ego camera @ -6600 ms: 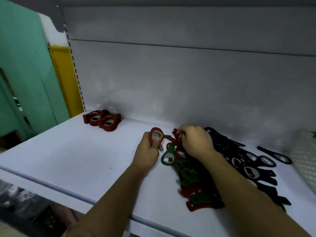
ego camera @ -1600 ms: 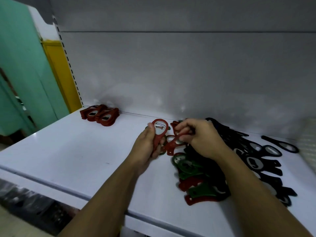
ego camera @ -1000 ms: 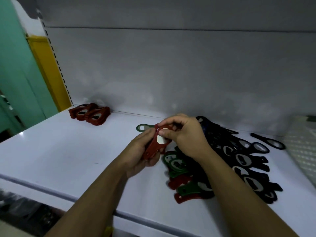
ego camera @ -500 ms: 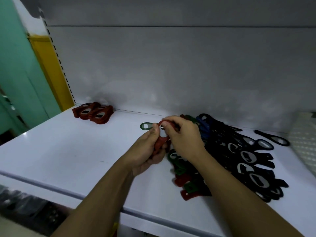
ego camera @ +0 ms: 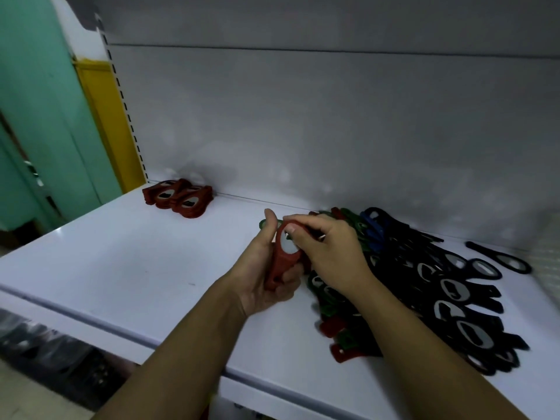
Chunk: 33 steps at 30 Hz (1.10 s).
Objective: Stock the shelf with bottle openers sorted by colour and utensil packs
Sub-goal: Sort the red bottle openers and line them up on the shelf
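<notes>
At centre frame, the left hand (ego camera: 260, 268) grips a red opener (ego camera: 283, 259) by its handle, fingers curled round it and thumb standing up along its edge. The right hand (ego camera: 330, 256) pinches the rim of the opener's head between thumb and forefinger, with the other fingers folded under. Whether the left hand has one opener or several stacked together I cannot tell.

Toward the upper left of the shelf (ego camera: 121, 268), against the back wall, a small red stack (ego camera: 178, 198) lies well apart from the rest; it looks like the only colour sorted so far. Just behind the left thumb lies a green opener (ego camera: 263, 223). Right of the hands sits a mixed pile (ego camera: 333, 313) of red and green, with a blue opener (ego camera: 371, 225) near the back, and beside it the black openers (ego camera: 454, 298) spread down toward the lower right. One lone black opener (ego camera: 500, 260) lies apart at the far right.

By my reading the job is in its early part: reds are being picked out, and more reds show in the pile. Green, blue and black have no stack of their own yet. A pale textured thing (ego camera: 547, 256) at the right edge may be a utensil pack, but it is too cropped to tell, and no packs appear set out on the shelf
</notes>
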Available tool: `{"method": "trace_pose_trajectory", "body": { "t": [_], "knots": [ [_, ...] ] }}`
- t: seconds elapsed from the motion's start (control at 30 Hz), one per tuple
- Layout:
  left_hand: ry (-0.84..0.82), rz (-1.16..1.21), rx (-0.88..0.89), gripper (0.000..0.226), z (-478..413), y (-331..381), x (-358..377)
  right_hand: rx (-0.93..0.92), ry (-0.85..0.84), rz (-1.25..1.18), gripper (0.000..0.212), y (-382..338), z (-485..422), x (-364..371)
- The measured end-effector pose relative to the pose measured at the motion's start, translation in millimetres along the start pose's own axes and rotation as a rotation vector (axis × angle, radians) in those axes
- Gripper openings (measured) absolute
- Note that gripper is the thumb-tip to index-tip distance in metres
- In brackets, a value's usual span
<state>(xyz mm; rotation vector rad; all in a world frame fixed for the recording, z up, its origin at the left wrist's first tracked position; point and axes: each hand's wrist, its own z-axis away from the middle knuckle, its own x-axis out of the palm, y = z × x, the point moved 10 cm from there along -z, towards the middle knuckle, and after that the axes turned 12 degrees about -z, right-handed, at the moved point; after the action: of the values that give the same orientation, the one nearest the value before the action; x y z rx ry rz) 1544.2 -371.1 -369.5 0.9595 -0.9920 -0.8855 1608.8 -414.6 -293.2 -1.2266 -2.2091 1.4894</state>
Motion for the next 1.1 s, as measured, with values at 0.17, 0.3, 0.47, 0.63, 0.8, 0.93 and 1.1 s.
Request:
{"method": "trace_pose_trajectory", "body": {
  "t": [0.17,0.3,0.47,0.63,0.8,0.93,1.1],
  "knots": [
    [0.059,0.034,0.045,0.075,-2,5,-6,-0.061,-0.011,0.214,0.031,-15,0,-5],
    [0.163,0.101,0.116,0.079,0,11,-19,0.055,-0.015,0.550,0.024,6,-7,-27],
    [0.337,0.057,0.114,0.075,-2,9,-34,0.242,-0.310,0.749,0.022,38,4,-15],
    [0.338,0.067,0.113,0.079,-2,7,-33,0.182,-0.282,0.776,0.043,34,2,-1],
    [0.309,0.176,0.147,0.081,-3,7,-33,0.140,-0.320,0.858,0.038,39,-3,11],
    [0.304,0.199,0.144,0.077,-4,5,-33,0.141,-0.349,0.821,0.042,41,-2,16],
    [0.285,0.065,0.102,0.076,-7,4,-28,0.192,-0.487,0.787,0.054,52,-1,23]
  ]
}}
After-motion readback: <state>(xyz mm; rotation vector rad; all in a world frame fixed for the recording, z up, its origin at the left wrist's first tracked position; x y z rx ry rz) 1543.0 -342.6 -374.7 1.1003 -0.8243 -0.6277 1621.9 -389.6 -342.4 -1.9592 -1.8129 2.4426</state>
